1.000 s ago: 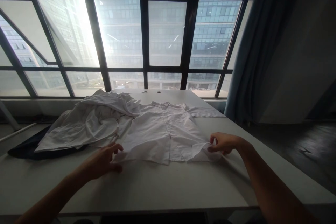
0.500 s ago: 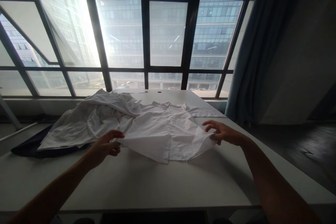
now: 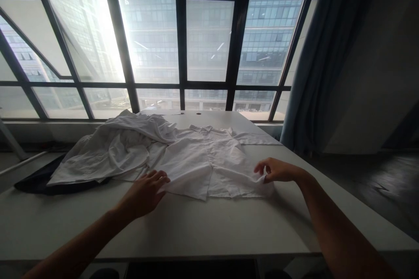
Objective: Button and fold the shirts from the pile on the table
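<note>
— What has changed since half a second ago?

— I have brought the hem of the white shirt [image 3: 209, 163] back down; it was lifted off the table [image 3: 203, 226] between my hands and now lies nearly flat again; my left hand [image 3: 145, 192] has come down beside its near-left corner.

— How are your fingers set now?

— My left fingers [image 3: 160, 177] are stretched out almost straight, tips lying on the edge of the cloth; whether they pinch anything I cannot tell; my right hand [image 3: 276, 170] is curled, thumb and forefinger closed on the near-right corner of the hem, which bunches just under them.

— And where is the shirt relative to them?

— It spreads between my two hands and away beyond the fingertips, front up, collar at the far end; one sleeve [image 3: 258, 139] lies out beyond my right fingers.

— Anything else about?

— A rumpled pile of white garments [image 3: 111, 152] sits beyond my left fingers, overlapping the shirt's left side; a dark cloth [image 3: 36, 181] shows under it; past everything, the window [image 3: 183, 39] and a blue curtain [image 3: 324, 52].
</note>
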Available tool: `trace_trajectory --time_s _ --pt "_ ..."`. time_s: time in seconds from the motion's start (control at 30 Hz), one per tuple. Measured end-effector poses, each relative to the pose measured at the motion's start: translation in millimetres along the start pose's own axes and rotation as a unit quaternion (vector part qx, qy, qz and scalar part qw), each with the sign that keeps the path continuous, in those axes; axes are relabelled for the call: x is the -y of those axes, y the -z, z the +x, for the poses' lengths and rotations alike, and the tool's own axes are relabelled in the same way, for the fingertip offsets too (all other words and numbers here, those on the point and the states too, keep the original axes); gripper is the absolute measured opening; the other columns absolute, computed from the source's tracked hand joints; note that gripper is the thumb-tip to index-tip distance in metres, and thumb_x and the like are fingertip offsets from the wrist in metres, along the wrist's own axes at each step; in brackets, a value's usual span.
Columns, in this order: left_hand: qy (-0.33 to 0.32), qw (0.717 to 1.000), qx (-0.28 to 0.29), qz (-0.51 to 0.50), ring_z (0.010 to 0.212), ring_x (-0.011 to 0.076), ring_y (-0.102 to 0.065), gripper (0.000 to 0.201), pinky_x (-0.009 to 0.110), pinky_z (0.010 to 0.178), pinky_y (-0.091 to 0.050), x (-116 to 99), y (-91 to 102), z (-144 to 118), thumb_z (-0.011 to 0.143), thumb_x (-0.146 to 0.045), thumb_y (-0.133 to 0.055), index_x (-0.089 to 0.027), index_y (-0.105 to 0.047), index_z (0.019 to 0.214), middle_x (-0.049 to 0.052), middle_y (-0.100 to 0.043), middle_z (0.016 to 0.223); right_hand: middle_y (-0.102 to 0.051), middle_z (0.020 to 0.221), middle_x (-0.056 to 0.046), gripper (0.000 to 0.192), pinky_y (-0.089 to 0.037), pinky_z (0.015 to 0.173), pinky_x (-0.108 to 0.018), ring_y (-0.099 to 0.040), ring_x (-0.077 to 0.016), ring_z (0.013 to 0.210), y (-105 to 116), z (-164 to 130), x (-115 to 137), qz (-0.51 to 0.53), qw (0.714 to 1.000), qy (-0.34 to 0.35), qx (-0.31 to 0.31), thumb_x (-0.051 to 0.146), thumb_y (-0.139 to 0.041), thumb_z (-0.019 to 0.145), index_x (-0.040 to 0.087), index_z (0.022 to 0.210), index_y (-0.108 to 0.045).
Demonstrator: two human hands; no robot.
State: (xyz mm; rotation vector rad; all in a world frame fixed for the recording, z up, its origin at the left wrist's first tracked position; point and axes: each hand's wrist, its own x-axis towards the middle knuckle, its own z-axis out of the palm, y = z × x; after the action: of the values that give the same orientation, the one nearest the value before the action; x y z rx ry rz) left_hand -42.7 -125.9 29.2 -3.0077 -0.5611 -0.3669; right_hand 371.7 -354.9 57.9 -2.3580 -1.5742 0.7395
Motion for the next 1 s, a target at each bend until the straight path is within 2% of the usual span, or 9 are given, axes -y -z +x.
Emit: trace_trajectory --time_s 0.17,0.3,0.4,0.5,0.57,0.7,0.83,0.93,1.0 --pt "-0.047 0.998 0.042 0.024 0.108 0.0258 -0.061 0.032 0.039 0.090 -0.050 -13.2 -6.5 28.4 0.090 -0.016 -0.055 -0.020 -0.063 0.121 0.010 -0.065 0.121 -0.062 0.115 -0.011 0.058 -0.048 0.087 -0.038 -0.058 -0.0292 0.104 -21.6 11.3 25.3 -0.044 0.995 0.077 -0.046 0.041 -0.082 0.055 0.018 0.107 -0.069" --pt "-0.044 0.993 0.105 -0.013 0.093 0.0231 -0.065 0.018 0.033 0.079 -0.050 -14.2 -3.0 48.9 0.094 -0.027 -0.056 -0.019 -0.068 0.104 0.009 -0.070 0.106 -0.065 0.107 -0.009 0.043 -0.048 0.080 -0.033 -0.060 -0.0245 0.095 -37.9 19.4 40.9 -0.030 0.988 0.145 -0.046 0.042 -0.078 0.064 0.018 0.099 -0.069" --pt "-0.035 0.988 0.142 -0.046 0.083 0.0219 -0.066 0.018 0.029 0.069 -0.046 -8.2 -4.2 60.9 0.093 -0.031 -0.057 -0.018 -0.069 0.097 0.008 -0.071 0.094 -0.066 0.082 -0.006 0.025 -0.043 0.063 -0.028 -0.057 -0.0175 0.071 -44.9 26.0 41.5 -0.052 0.988 0.135 -0.058 0.042 -0.065 0.080 0.017 0.081 -0.067" --pt "-0.043 0.978 0.176 -0.108 0.071 0.0183 -0.062 0.022 0.026 0.062 -0.040 4.0 -10.3 69.9 0.094 -0.031 -0.052 -0.017 -0.067 0.088 0.004 -0.068 0.078 -0.062 0.067 -0.005 0.035 -0.036 0.054 -0.027 -0.050 -0.0139 0.056 -45.8 30.4 34.1 -0.081 0.990 0.087 -0.079 0.044 -0.053 0.089 0.017 0.069 -0.063" --pt "-0.039 0.969 0.194 -0.151 0.066 0.0162 -0.058 0.029 0.025 0.060 -0.038 11.5 -13.2 72.5 0.097 -0.033 -0.045 -0.017 -0.066 0.084 0.003 -0.065 0.073 -0.065 0.071 -0.006 0.034 -0.038 0.054 -0.027 -0.053 -0.0147 0.056 -43.2 30.5 28.8 -0.081 0.988 0.053 -0.119 0.043 -0.049 0.092 0.018 0.075 -0.065" --pt "-0.038 0.980 0.132 -0.144 0.079 0.0196 -0.062 0.033 0.028 0.067 -0.043 10.3 -10.3 65.7 0.094 -0.045 -0.054 -0.018 -0.065 0.108 0.006 -0.068 0.094 -0.071 0.097 -0.010 0.024 -0.049 0.072 -0.031 -0.064 -0.0208 0.081 -35.7 24.0 27.1 -0.035 0.974 0.086 -0.206 0.028 -0.051 0.087 0.019 0.101 -0.069" --pt "-0.163 0.984 0.020 -0.063 0.110 0.0273 -0.057 0.058 0.037 0.089 -0.045 -10.4 -9.4 54.0 0.077 -0.047 -0.078 -0.023 -0.058 0.126 0.009 -0.060 0.122 -0.065 0.116 -0.009 0.037 -0.051 0.088 -0.036 -0.061 -0.0246 0.105 -35.5 16.7 38.3 -0.008 0.977 0.180 -0.116 0.019 -0.061 0.074 0.020 0.111 -0.068" --pt "-0.216 0.976 -0.029 -0.001 0.108 0.0258 -0.056 0.047 0.039 0.091 -0.045 -22.7 -17.0 52.0 0.085 -0.037 -0.073 -0.023 -0.057 0.127 0.009 -0.059 0.121 -0.062 0.118 -0.009 0.042 -0.051 0.089 -0.038 -0.060 -0.0260 0.106 -41.9 16.4 47.3 -0.019 0.982 0.181 -0.047 0.016 -0.067 0.067 0.020 0.108 -0.070" --pt "-0.230 0.972 -0.043 0.036 0.101 0.0242 -0.057 0.031 0.038 0.088 -0.046 -25.5 -23.4 53.7 0.090 -0.028 -0.065 -0.020 -0.061 0.120 0.009 -0.061 0.115 -0.062 0.116 -0.009 0.031 -0.051 0.088 -0.039 -0.061 -0.0259 0.103 -46.9 18.9 50.4 -0.020 0.983 0.177 -0.034 0.019 -0.069 0.068 0.020 0.099 -0.073"
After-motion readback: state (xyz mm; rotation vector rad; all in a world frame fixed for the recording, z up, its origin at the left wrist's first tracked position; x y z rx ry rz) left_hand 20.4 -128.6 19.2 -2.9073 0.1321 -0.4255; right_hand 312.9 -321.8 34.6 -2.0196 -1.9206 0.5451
